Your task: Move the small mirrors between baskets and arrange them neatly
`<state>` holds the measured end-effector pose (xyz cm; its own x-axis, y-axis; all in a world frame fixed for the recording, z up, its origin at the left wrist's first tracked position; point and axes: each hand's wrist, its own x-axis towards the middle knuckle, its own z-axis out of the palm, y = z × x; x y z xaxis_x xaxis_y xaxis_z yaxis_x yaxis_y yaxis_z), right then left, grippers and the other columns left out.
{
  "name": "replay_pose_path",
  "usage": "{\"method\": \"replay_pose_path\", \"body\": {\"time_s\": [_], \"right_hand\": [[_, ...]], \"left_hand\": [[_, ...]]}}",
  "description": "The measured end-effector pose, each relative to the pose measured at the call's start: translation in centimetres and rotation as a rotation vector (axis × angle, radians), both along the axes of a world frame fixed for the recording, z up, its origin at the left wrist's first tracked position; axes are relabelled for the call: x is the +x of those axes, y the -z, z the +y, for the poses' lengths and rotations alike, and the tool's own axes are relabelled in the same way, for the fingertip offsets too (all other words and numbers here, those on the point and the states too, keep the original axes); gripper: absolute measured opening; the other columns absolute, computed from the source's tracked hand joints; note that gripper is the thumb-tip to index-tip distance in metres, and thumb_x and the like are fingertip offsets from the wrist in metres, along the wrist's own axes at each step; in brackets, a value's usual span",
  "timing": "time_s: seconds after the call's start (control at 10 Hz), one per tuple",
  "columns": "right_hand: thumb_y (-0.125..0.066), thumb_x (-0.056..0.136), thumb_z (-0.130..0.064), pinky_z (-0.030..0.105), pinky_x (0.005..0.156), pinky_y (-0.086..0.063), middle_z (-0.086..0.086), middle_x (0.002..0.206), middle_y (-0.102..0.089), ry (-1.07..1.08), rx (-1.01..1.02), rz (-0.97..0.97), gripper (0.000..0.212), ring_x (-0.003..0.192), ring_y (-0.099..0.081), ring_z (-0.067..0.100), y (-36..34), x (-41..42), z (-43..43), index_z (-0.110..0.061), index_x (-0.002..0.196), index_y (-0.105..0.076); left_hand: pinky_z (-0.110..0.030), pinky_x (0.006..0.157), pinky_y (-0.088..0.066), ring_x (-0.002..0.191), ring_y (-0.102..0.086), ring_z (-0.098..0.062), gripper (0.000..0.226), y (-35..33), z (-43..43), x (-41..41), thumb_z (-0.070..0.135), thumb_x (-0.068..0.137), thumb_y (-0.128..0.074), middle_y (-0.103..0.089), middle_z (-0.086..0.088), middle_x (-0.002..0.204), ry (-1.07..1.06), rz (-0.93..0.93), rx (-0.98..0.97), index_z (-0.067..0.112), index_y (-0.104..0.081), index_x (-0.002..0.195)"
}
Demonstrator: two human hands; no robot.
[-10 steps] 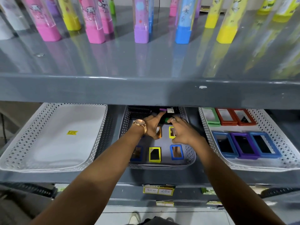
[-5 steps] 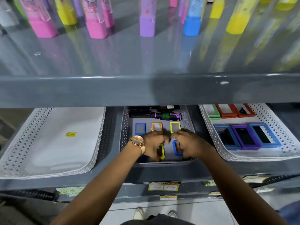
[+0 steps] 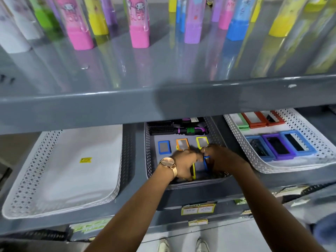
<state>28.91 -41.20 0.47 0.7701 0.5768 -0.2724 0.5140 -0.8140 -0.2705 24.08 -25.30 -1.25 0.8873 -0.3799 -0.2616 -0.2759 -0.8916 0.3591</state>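
Both hands are in the grey middle basket point(image 3: 149, 160). My left hand point(image 3: 183, 164), with a gold watch on its wrist, is closed on a yellow-framed small mirror point(image 3: 194, 170). My right hand point(image 3: 218, 158) grips a blue-framed small mirror point(image 3: 206, 163) tilted on edge. Behind the hands lie three small mirrors in a row: blue point(image 3: 164, 147), orange point(image 3: 182, 144) and yellow point(image 3: 202, 142). The front left of the basket is hidden under my left hand.
Black hairbrushes point(image 3: 174, 130) lie at the back of the grey basket. A white basket point(image 3: 27, 179) on the left holds only a yellow price sticker. A white basket point(image 3: 240, 142) on the right holds larger framed mirrors. The upper shelf edge point(image 3: 163, 104) overhangs; coloured bottles stand on it.
Both hands pulled back from the brushes at the rear to the front row of mirrors and closed on a yellow and a blue one. The back row of three became visible.
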Motion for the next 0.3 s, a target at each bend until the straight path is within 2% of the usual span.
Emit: {"method": "replay_pose_path", "body": {"time_s": [0.2, 0.3], "right_hand": [[-0.062, 0.075, -0.010, 0.031, 0.080, -0.049, 0.016, 0.107, -0.066, 0.014, 0.030, -0.002, 0.027, 0.100, -0.065, 0.031, 0.2, -0.2, -0.3, -0.011, 0.102, -0.061], [-0.072, 0.063, -0.011, 0.025, 0.083, -0.046, 0.016, 0.115, -0.065, 0.004, 0.103, -0.049, 0.059, 0.106, -0.062, 0.030, -0.3, -1.0, -0.8, -0.011, 0.121, -0.059]], "left_hand": [[-0.037, 0.078, -0.054, 0.100, -0.060, -0.031, 0.069, 0.8, 0.2, -0.3, 0.004, 0.064, -0.074, -0.060, -0.010, 0.118, -0.039, -0.015, -0.053, 0.021, -0.049, 0.126], [-0.030, 0.066, -0.047, 0.096, -0.060, -0.031, 0.067, 0.5, 0.1, -0.5, 0.000, 0.067, -0.069, -0.058, -0.011, 0.114, -0.063, -0.031, -0.096, 0.022, -0.048, 0.127]]}}
